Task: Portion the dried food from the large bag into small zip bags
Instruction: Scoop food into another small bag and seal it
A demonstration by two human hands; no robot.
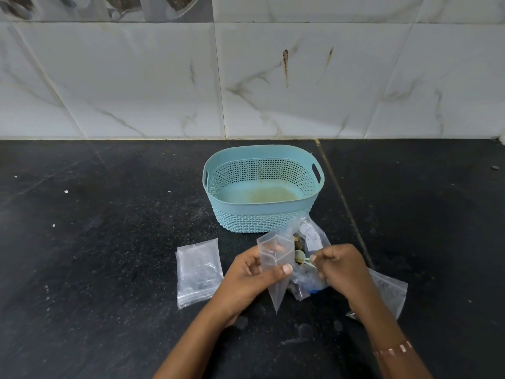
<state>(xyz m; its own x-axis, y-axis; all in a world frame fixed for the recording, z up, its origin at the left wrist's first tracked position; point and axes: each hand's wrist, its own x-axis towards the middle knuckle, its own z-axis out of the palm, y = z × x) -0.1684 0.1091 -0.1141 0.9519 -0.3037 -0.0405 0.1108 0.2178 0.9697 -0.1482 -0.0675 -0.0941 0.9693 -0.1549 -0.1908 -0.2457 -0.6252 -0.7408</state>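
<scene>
1. Left hand (247,272) pinching a small zip bag (274,262), held upright with its mouth up, above the dark tabletop (109,228).
2. Right hand (340,266), grip curled on a small pale scoop (303,257) over the large bag (310,236) of dried food.
3. Stack of zip bags (198,272) lying flat at left; blue basket (262,157) just behind; another bag (390,291) at right.

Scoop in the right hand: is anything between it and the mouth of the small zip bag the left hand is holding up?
Nothing visible blocks it. The right hand pinches the scoop over the large bag, right beside the small zip bag that the left hand holds upright. Whether that bag's mouth is open is unclear.
</scene>
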